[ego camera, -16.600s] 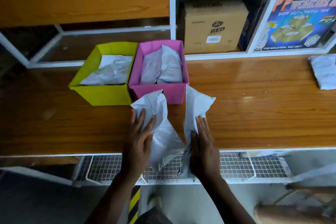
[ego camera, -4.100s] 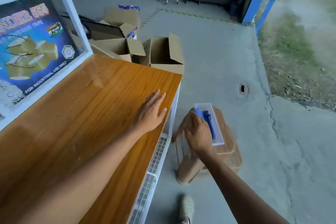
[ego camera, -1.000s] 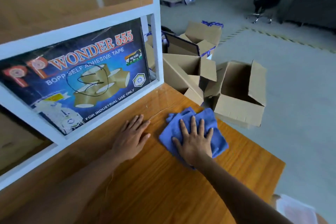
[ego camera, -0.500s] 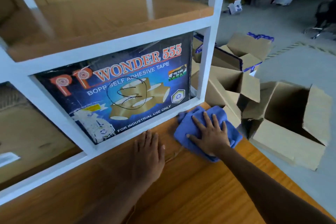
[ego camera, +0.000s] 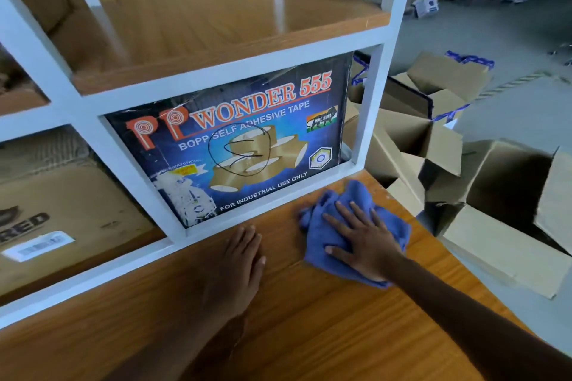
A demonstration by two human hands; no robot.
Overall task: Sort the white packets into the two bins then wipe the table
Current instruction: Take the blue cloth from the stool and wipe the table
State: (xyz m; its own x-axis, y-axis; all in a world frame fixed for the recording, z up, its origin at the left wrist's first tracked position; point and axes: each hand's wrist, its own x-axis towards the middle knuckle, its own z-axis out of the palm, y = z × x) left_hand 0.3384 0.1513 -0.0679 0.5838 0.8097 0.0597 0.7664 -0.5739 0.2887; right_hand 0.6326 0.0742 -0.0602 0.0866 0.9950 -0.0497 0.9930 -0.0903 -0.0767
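Note:
A crumpled blue cloth (ego camera: 325, 233) lies on the wooden table (ego camera: 309, 325), near its far right corner and close to the white shelf frame. My right hand (ego camera: 360, 241) presses flat on the cloth with fingers spread. Just to its left, my left hand (ego camera: 243, 260) rests palm down on the bare table top, holding nothing. No white packets or bins are in view.
A white shelf frame (ego camera: 235, 219) runs along the table's back edge. In it stand a blue tape carton (ego camera: 235, 145) and a brown box (ego camera: 65, 210). Open cardboard boxes (ego camera: 483, 182) sit on the floor beyond the table's right end.
My right hand has slid the cloth a little along the table by the shelf frame. The view has shifted slightly. My left hand stays flat in place.

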